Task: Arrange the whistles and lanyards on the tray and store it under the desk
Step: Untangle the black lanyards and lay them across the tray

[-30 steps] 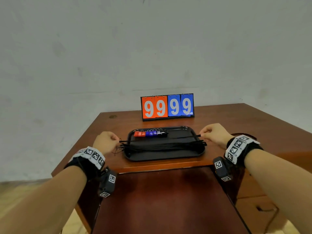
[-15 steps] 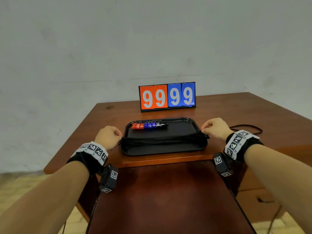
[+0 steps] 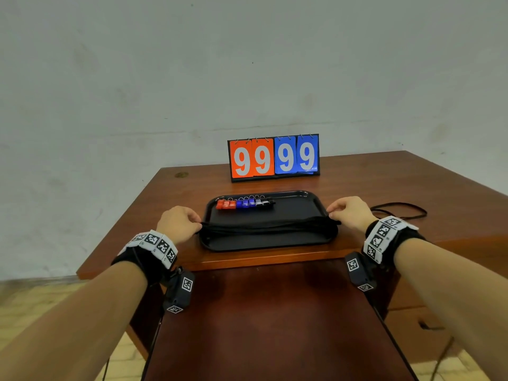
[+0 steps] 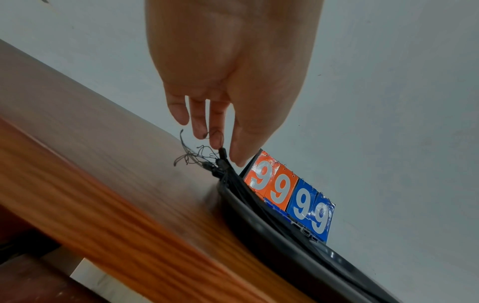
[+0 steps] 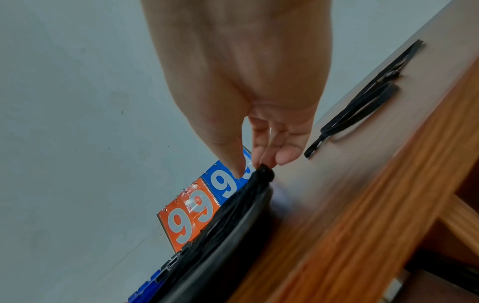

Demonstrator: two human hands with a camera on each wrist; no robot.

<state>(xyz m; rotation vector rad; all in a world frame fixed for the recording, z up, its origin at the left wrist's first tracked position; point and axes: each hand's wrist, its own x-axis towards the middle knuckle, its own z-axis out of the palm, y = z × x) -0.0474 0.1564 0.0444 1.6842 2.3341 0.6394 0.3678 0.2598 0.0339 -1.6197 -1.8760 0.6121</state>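
**Tray with whistles and lanyards, on desk**

Black tray (image 3: 264, 243): on the desk (image 3: 412, 188), near its front edge.
Lanyards (image 3: 268, 225): black bundle stretched straight across the tray's near half, ends overhanging both short rims.
Whistles (image 3: 244, 203): one row along the tray's far rim, red, blue, then pale and black.
Left hand (image 3: 178, 224): at the tray's left rim, fingertips (image 4: 216, 139) pinching the bundle's frayed end.
Right hand (image 3: 350, 213): at the tray's right rim, fingertips (image 5: 261, 157) pinching the other end.
Loose lanyard (image 3: 398, 211): on the desk, right of the tray.
Scoreboard (image 3: 273, 158): behind the tray, reading 99 99.
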